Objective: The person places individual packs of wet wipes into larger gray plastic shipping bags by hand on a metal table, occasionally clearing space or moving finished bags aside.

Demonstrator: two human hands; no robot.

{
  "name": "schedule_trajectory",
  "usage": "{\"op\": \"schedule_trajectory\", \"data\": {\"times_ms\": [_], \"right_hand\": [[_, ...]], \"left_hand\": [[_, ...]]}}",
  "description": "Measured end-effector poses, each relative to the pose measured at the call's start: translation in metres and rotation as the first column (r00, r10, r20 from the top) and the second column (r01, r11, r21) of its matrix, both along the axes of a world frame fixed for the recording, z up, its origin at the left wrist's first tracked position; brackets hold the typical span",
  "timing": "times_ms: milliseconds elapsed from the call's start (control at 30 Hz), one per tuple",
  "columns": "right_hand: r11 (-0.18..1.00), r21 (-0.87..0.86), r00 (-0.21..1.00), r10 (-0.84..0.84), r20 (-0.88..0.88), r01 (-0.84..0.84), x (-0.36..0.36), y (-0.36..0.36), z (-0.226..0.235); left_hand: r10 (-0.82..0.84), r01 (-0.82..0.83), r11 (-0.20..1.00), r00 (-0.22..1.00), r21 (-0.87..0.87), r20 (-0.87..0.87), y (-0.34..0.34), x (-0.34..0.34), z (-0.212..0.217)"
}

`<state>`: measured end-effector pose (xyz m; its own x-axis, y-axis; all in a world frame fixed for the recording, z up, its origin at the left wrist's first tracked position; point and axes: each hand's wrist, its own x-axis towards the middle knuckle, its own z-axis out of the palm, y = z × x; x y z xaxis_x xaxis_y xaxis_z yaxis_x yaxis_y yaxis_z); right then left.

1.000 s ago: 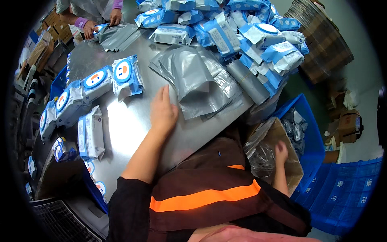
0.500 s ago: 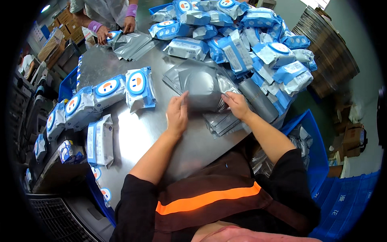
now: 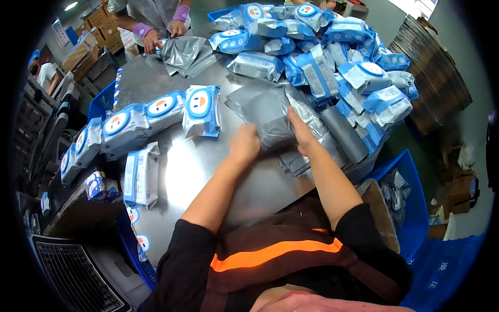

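Note:
A grey plastic mailing bag (image 3: 275, 130) lies between my hands on the metal table, bulging over something hidden inside. My left hand (image 3: 244, 144) is at the bag's left side, its fingers smeared by motion. Against the right edge rests my right hand (image 3: 303, 132), fingers stretched out along the plastic and not visibly wrapped round it. Flat grey bags (image 3: 254, 99) spread out beyond and under the bag. Close to my right hand are more folded grey bags (image 3: 293, 164) and a grey cylindrical roll (image 3: 344, 134).
Blue-and-white wipe packs heap up (image 3: 322, 62) at the far right. More packs (image 3: 201, 109) form a curved row at left, and one pack (image 3: 141, 174) lies nearer me. A co-worker's hands (image 3: 153, 40) handle grey bags at the far left. A blue bin (image 3: 416, 203) stands right.
My right hand has shifted from pinching the bag's edge to lying along its side with fingers extended. My left hand has moved, now blurred. The bag looks more crumpled; the whole view has shifted slightly.

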<state>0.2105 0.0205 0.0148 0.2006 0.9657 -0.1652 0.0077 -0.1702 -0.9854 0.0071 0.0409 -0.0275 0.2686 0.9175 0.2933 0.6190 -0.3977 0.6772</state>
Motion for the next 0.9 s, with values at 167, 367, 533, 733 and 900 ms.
{"op": "schedule_trajectory", "data": {"times_ms": [167, 367, 533, 733, 900], "right_hand": [[0.987, -0.040, 0.726, 0.085, -0.682, -0.153, 0.030, -0.101, 0.037], [0.987, 0.003, 0.769, -0.122, -0.628, 0.160, 0.151, -0.253, 0.019], [0.520, -0.051, 0.489, -0.828, -0.275, 0.853, 0.273, -0.364, 0.045], [0.751, 0.403, 0.592, -0.660, 0.462, 0.523, 0.212, -0.272, 0.070], [0.818, 0.281, 0.204, -0.204, 0.957, -0.502, 0.063, -0.167, 0.150]], "left_hand": [[0.082, -0.089, 0.920, 0.996, 0.383, 0.034, 0.002, -0.036, 0.065], [0.402, -0.353, 0.895, 0.903, 0.273, -0.149, 0.049, -0.111, 0.022], [0.286, -0.259, 0.958, 0.892, -0.121, 0.351, 0.052, -0.100, 0.017], [-0.123, 0.230, 0.968, 0.786, -0.101, 0.606, -0.005, -0.061, 0.091], [-0.719, 0.712, 0.695, 0.685, 0.099, 0.116, -0.043, 0.004, 0.163]]}}
